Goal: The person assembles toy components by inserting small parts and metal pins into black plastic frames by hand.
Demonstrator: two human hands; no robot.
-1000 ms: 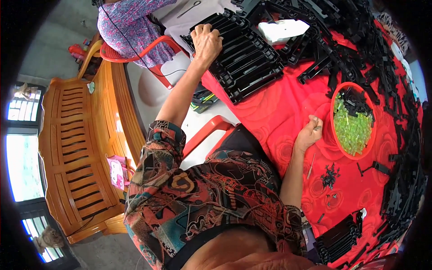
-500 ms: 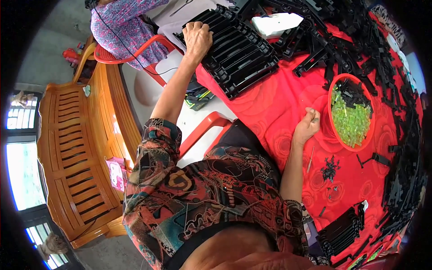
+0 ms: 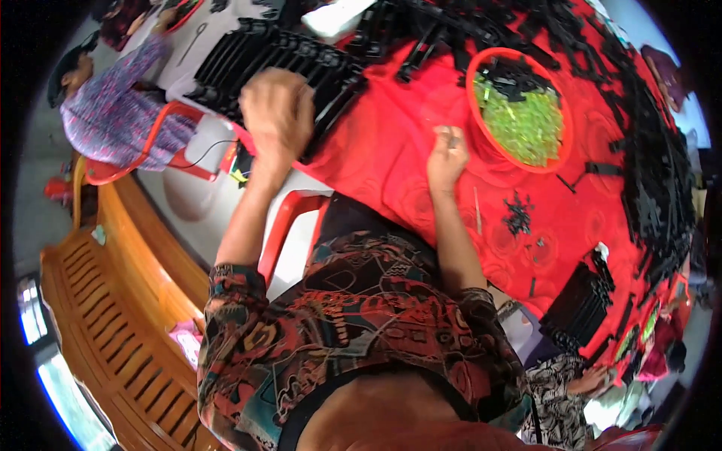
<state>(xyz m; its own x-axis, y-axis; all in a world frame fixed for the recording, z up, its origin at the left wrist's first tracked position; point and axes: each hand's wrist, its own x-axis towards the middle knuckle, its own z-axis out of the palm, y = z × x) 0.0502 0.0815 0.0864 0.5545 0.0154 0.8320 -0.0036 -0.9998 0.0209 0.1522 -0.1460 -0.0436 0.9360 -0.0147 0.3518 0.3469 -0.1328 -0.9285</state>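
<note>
My left hand (image 3: 278,113), smeared by motion, is over the near edge of a row of long black plastic parts (image 3: 320,64) lined up side by side; its fingers do not show clearly. My right hand (image 3: 447,158) is closed just above the red cloth, left of a round orange-red basket (image 3: 569,131). A small greyish spot shows at its fingers, too small to name. Clear green small pieces (image 3: 526,128) fill most of the basket, with small black pieces (image 3: 508,79) at its far side. A thin rod-like tool (image 3: 477,210) lies beside my right forearm.
Small black bits (image 3: 518,214) are scattered on the red tablecloth (image 3: 406,154). Another stack of black parts (image 3: 575,312) lies at the near right, and a heap (image 3: 654,188) runs along the far right. A white block (image 3: 336,16) stands behind. Another person (image 3: 113,105) sits at the left.
My left hand has moved from the far left end of the black row to its near edge. My right hand stays closed. The whole view has shifted, showing more of the people nearby.
</note>
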